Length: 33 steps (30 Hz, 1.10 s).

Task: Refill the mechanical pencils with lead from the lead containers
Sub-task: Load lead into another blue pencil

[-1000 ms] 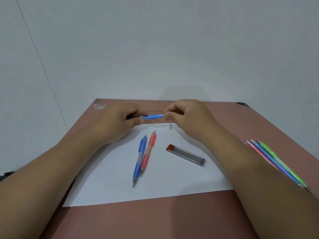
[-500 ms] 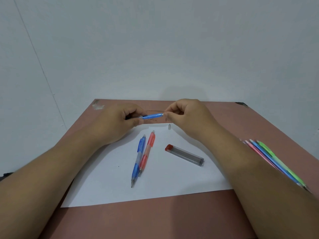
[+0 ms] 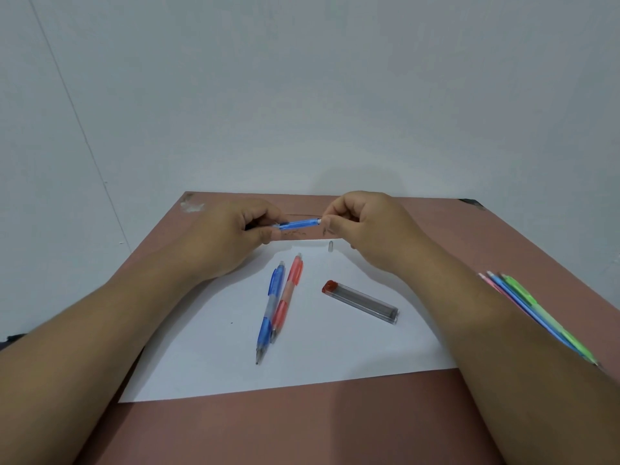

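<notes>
A white paper sheet (image 3: 208,357) covers the middle of the brown table (image 3: 302,431), leaving bare margin along the near edge and the right side; coloured pencils (image 3: 536,310) lie near the right edge; both hands hover over the sheet's far edge; the left hand (image 3: 228,236) grips a blue mechanical pencil (image 3: 300,224) held level; the right hand (image 3: 362,223) has its fingertips pinched at the pencil's end, what they hold too small to tell; a blue pencil (image 3: 270,310), a red pencil (image 3: 287,297), a lead container (image 3: 360,302) and a small cap (image 3: 330,246) lie on the sheet.

single head-worn view, wide-angle, looks forward and down from above near table (image 3: 335,431) edge. forearms enter from bottom corners, reach away from lens. wall (image 3: 302,95) fills upper half; table close below. no second view.
</notes>
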### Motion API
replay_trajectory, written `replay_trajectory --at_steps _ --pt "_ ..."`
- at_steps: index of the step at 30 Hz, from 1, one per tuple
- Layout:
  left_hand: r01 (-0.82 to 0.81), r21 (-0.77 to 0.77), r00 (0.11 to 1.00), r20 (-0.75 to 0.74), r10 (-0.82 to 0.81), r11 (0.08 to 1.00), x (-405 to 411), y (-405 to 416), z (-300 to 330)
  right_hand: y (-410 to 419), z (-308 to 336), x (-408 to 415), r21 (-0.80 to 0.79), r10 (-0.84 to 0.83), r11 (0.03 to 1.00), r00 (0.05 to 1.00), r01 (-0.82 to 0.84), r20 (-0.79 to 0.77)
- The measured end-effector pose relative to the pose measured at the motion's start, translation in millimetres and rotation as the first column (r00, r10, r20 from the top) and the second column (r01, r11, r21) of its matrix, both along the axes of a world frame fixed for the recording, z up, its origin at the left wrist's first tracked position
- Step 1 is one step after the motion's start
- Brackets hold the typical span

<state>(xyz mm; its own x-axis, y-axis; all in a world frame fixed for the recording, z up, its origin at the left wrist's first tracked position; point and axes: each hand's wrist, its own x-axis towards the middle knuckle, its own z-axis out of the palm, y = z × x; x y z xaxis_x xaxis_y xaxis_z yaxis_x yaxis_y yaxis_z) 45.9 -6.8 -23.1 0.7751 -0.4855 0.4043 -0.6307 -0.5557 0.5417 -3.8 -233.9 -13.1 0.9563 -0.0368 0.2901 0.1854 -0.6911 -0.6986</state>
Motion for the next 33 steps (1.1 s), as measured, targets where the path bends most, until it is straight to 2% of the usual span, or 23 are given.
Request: replay_trajectory --at_steps 5,10,12,24,26,28,31,33 --pt "-0.023 -0.012 0.999 -0.049 0.022 1.000 3.8 6.6 0.3 -7.5 3.9 -1.4 0.007 -0.036 0.999 0.999 0.036 0.025" --pt "-0.027 -0.008 0.999 -0.036 0.027 1.000 1.6 4.7 0.5 -14.7 4.8 -6.3 -0.294 -0.067 0.956 0.976 0.004 -0.206" --pt "-0.017 -0.005 1.000 -0.019 0.017 1.000 -0.4 3.6 1.2 -14.4 4.5 -7.7 -0.338 -0.076 0.941 0.967 -0.011 -0.241" --pt "-0.018 0.017 1.000 -0.016 0.018 1.000 1.2 2.7 0.3 -10.6 2.4 -6.4 -0.334 -0.098 0.942 0.971 0.020 -0.217" --pt "-0.018 0.016 1.000 -0.016 0.018 1.000 1.3 2.3 -0.3 -12.3 2.6 -6.1 -0.314 -0.108 0.948 0.979 0.048 -0.175" --pt "-0.008 0.006 1.000 -0.006 0.008 1.000 1.7 1.3 -1.5 -12.2 2.3 -4.9 -0.222 -0.105 0.972 0.991 0.083 -0.088" --pt "0.029 -0.033 1.000 0.003 -0.029 0.999 2.4 -1.3 -4.1 -6.3 0.3 -4.5 -0.046 -0.012 0.999 0.999 0.014 0.046" --pt "0.044 -0.051 0.999 0.034 -0.042 0.998 1.2 -3.7 -4.7 -2.2 -0.7 -4.5 -0.020 0.025 1.000 0.996 -0.024 0.089"
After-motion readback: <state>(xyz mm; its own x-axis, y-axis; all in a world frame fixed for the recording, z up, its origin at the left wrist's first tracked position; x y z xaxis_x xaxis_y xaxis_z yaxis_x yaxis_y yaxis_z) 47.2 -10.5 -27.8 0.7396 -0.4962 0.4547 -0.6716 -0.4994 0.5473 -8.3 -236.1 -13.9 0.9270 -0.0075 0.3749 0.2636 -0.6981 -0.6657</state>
